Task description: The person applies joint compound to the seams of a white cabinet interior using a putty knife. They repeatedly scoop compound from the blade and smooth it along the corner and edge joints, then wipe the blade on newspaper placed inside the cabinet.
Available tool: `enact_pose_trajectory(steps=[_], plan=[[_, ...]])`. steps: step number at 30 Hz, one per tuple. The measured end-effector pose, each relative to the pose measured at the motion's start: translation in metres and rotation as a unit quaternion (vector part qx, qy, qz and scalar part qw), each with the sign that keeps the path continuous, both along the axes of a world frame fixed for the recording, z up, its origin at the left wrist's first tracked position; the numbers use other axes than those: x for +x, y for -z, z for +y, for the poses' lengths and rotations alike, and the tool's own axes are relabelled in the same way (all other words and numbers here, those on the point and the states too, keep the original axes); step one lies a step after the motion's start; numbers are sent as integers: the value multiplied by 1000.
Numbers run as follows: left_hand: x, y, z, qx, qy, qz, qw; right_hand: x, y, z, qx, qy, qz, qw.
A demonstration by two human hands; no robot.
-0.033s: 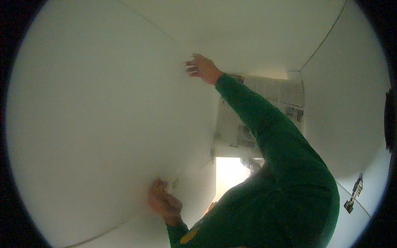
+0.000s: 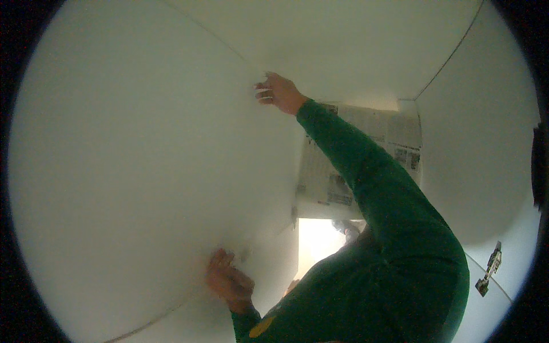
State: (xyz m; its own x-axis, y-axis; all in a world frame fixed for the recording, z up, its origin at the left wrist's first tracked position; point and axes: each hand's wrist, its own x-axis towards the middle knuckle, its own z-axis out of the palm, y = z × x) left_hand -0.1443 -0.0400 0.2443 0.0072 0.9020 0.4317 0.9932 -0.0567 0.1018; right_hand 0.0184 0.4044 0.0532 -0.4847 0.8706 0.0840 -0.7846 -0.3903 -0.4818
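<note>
My right hand (image 2: 279,93), at the end of a green sleeve, reaches far up against a large white panel (image 2: 137,148), close to the corner where it meets another white surface (image 2: 337,51). Its fingers are bent but apart, with pale gaps between them, and I see nothing held there. Lower down and nearer, my left hand (image 2: 230,280) lies close to the same panel with its fingers curled in. The picture is blurred there, so whatever may be in those fingers is hidden. A faint pale mark (image 2: 245,253) shows on the panel just right of the left hand.
Printed newspaper sheets (image 2: 394,128) cover a surface behind my right arm. Below them is a bright opening (image 2: 314,240) with a blurred dark object (image 2: 345,227) at its edge. A metal hinge (image 2: 490,268) sticks out from a white side panel (image 2: 474,154) at the right.
Almost nothing differs. The left hand's fingers have shifted very slightly, and the right hand keeps its place near the corner.
</note>
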Motion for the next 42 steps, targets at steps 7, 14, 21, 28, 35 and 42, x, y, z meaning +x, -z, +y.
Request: enact_pose_trajectory(steps=[7,14,21,28,35,42], plan=[[11,1,-5,-2,12,100,995,4,-9,22,-93,-34,-39,994],[-19,5,-11,-151,59,-47,986,11,-9,47,507,192,-534,648],[-15,-11,7,-199,48,-17,979,-23,-26,98,-76,-140,44,986],[-7,-15,21,-150,18,42,988,-30,-169,75,492,255,-522,648],[-31,7,5,-209,46,71,974,-6,-137,106,-63,29,29,997],[-19,0,16,-154,50,90,983,-23,21,91,-223,-19,13,975]])
